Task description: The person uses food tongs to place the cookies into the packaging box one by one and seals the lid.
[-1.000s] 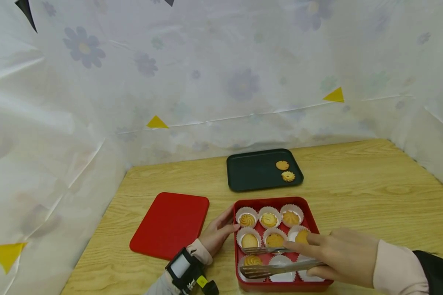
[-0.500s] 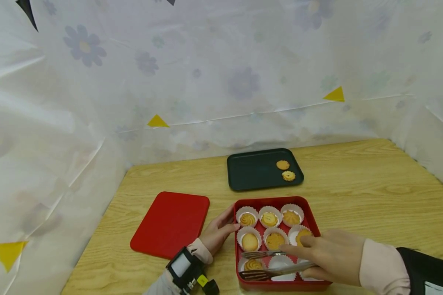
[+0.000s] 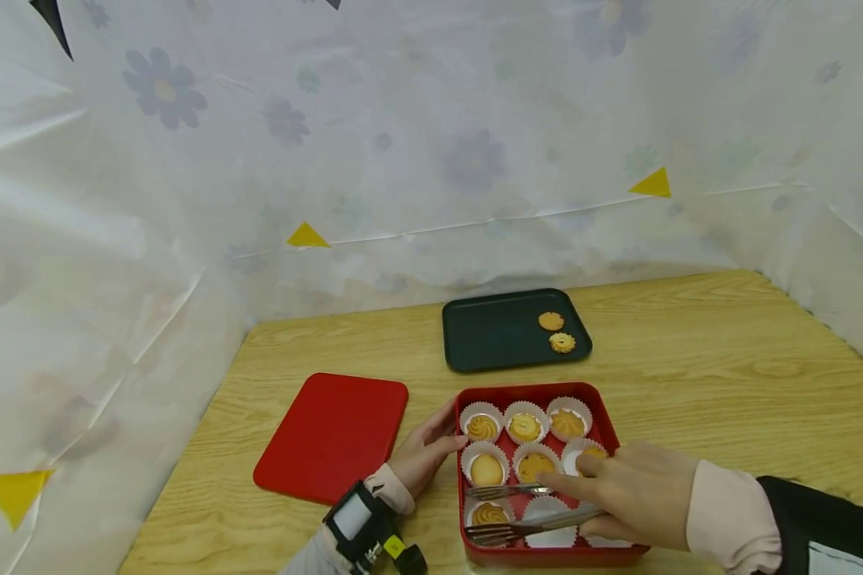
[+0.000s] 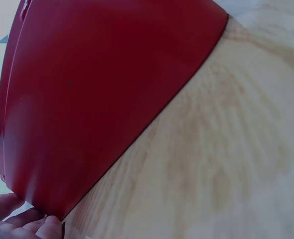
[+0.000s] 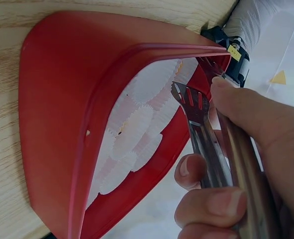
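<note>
My right hand [image 3: 626,491] grips metal tongs [image 3: 546,525] over the front of a red box [image 3: 528,392]. Their slotted, fork-like tips are spread to either side of a swirled cookie [image 3: 491,515] in the front left paper cup. In the right wrist view, thumb and fingers [image 5: 206,201] wrap the tong arms. My left hand [image 3: 423,457] holds the box's left side, thumb at the rim. Cookies in paper cups fill the back and middle rows; a paper cup [image 3: 550,533] at front centre holds none. The left wrist view shows the box's red outer wall [image 4: 97,89].
Behind the box lies a dark tray [image 3: 496,331] with two cookies [image 3: 562,343] at its right side. A flat red lid [image 3: 334,435] is left of my left hand. Patterned sheeting [image 3: 403,160] hangs around the wooden table [image 3: 726,359].
My right hand has shifted a little to the left with the tongs, whose tips stay around the front left cookie. The left hand and the box have not moved.
</note>
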Tool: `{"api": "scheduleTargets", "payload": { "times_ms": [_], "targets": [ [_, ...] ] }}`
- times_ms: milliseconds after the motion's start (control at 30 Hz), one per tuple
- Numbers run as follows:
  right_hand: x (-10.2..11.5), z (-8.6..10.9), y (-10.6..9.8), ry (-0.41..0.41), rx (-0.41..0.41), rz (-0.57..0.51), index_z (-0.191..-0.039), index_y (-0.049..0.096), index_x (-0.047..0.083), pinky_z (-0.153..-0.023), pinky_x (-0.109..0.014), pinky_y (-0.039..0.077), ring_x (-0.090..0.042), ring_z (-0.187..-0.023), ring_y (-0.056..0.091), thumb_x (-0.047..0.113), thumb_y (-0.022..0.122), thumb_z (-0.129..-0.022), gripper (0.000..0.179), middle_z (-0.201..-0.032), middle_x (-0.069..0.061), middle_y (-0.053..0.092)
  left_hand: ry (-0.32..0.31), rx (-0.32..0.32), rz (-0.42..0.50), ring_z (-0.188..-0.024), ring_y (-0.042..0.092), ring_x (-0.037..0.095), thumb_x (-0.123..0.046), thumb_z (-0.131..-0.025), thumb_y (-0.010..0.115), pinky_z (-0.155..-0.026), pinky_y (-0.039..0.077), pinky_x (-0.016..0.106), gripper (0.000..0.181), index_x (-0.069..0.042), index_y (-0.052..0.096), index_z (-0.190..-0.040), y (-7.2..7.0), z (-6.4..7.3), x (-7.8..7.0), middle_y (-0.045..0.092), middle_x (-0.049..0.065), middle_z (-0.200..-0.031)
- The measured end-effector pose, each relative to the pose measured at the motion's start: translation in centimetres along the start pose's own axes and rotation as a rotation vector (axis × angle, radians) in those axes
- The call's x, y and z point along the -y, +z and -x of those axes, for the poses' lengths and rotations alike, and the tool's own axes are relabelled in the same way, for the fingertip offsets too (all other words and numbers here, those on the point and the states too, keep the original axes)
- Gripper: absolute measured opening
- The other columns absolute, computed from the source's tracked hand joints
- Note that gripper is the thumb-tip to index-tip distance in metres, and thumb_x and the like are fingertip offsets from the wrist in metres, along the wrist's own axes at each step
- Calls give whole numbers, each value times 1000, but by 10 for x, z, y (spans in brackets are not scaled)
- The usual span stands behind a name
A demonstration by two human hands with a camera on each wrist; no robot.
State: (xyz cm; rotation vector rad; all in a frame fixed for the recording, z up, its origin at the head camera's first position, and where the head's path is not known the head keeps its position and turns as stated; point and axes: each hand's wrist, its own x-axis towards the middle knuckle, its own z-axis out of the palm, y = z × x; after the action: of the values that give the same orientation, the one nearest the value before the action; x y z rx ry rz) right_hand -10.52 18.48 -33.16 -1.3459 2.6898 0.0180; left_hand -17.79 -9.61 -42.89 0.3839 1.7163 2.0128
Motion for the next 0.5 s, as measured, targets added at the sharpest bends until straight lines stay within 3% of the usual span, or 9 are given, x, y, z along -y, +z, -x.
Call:
{"api": "scheduleTargets", "payload": {
  "times_ms": [300, 500],
  "targets": [
    [-1, 5, -3, 11, -20, 1, -136, 53, 30, -44, -13, 39, 1, -44, 28, 59, 54, -89, 55, -83, 7, 55, -3, -1, -2, -147, 17, 32, -4, -96, 50, -119, 19, 47, 66, -2, 19, -154, 0, 0, 0, 22, 18, -159],
    [-4, 9, -7, -4, -46, -9, -139, 51, 29, -43, -11, 32, 1, -43, 25, 59, 51, -90, 57, -97, 0, 67, 1, 7, 7, -147, 17, 32, -3, -95, 50, -119, 18, 46, 67, -2, 18, -154, -1, 0, 1, 21, 19, -159]
  ]
}}
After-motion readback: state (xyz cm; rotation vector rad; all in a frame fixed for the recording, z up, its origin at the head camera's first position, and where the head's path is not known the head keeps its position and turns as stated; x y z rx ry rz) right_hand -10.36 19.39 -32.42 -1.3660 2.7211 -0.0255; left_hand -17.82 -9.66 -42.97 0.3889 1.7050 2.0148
